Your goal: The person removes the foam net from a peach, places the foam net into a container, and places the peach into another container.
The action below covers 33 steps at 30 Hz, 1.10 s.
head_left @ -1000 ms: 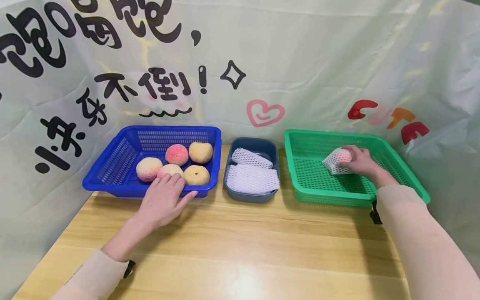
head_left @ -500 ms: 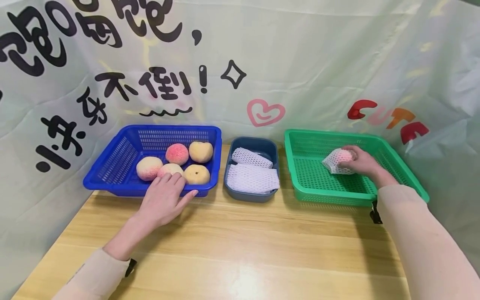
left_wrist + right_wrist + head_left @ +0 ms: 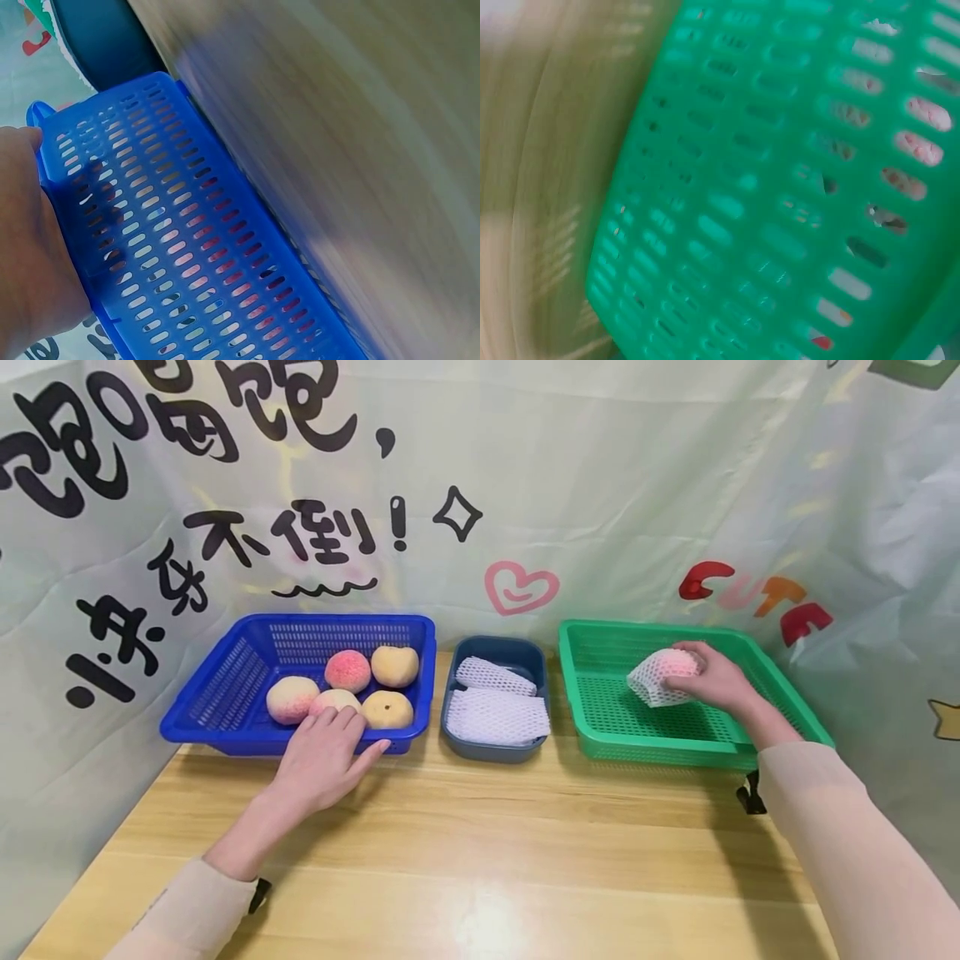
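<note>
In the head view my right hand (image 3: 716, 681) grips a pink peach in a white foam net (image 3: 660, 678), just above the floor of the green basket (image 3: 622, 747). The net's loose end points left. My left hand (image 3: 321, 758) rests over the front rim of the blue basket (image 3: 225, 735), fingertips at a pale pink peach (image 3: 335, 700) and thumb spread to the right along the rim. The left wrist view has part of that hand (image 3: 37, 255) at the basket's edge. Only the slotted green basket wall (image 3: 780, 180) fills most of the right wrist view; the right hand is hidden there.
Several other peaches lie in the blue basket, among them a red one (image 3: 348, 671) and a yellow one (image 3: 387, 709). Between the baskets stands a dark blue bin (image 3: 495, 752) with white foam nets (image 3: 498, 717). A printed cloth (image 3: 615, 485) hangs behind the wooden table (image 3: 480, 843).
My right hand has raised the netted peach slightly and tilted it, so the thumb now shows. The head view has shifted a little to the right. The left hand stays where it was.
</note>
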{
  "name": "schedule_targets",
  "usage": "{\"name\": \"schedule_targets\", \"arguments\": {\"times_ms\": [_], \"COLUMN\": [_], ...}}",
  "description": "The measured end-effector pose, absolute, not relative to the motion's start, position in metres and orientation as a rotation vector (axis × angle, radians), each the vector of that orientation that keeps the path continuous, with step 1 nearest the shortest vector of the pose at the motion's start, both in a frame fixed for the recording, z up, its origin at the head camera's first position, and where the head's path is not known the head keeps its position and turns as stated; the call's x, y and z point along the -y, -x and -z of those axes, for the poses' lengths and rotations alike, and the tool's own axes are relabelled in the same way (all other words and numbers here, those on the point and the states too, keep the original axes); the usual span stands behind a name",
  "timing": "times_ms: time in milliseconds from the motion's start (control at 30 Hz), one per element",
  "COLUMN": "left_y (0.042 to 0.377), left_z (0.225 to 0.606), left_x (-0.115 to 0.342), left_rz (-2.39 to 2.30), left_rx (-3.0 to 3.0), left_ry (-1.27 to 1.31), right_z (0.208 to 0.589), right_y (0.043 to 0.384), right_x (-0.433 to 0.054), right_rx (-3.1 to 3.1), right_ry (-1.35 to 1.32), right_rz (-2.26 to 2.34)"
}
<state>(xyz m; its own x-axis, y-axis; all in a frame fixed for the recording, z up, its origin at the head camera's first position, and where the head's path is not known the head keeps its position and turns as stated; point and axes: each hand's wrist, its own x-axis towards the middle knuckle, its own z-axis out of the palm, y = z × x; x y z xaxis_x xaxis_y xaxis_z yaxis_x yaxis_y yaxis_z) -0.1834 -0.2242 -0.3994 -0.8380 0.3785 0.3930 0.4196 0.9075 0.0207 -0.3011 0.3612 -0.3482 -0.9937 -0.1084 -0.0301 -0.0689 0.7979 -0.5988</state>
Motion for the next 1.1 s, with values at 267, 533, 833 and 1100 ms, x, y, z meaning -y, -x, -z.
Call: {"name": "schedule_targets", "arguments": {"times_ms": [267, 533, 833, 1100], "left_y": [0.183, 0.183, 0.182, 0.182], "left_z": [0.399, 0.399, 0.399, 0.398], "left_x": [0.224, 0.224, 0.224, 0.223], "left_rz": [0.151, 0.155, 0.154, 0.162], "left_rx": [2.668, 2.691, 2.701, 2.711], "left_ry": [0.586, 0.579, 0.566, 0.562], "right_z": [0.339, 0.331, 0.328, 0.334], "right_y": [0.281, 0.254, 0.231, 0.214], "right_x": [-0.336, -0.306, -0.270, -0.236], "right_rx": [-3.012, -3.016, -2.945, -2.898], "right_ry": [0.135, 0.108, 0.208, 0.386], "right_rz": [1.149, 1.416, 1.736, 1.881]}}
